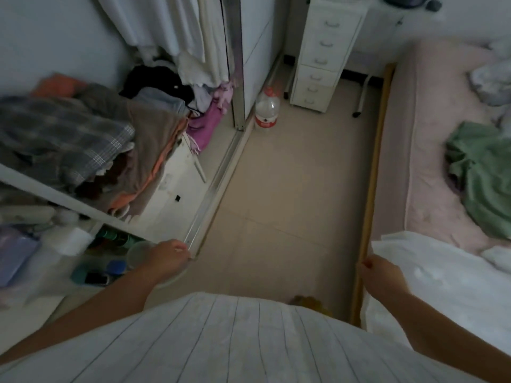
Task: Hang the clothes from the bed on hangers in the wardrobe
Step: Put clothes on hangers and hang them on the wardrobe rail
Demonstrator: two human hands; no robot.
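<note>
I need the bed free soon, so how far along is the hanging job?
Light garments already hang in the wardrobe, though whether they came from the bed can't be told. The right hand grips a white garment at the bed's edge; the left hand holds nothing, and no hanger shows. A green garment still lies on the bed.

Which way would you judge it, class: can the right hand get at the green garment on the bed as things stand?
Probably yes: the green garment lies uncovered on the bed, nothing between it and the right hand, though farther along.
</note>
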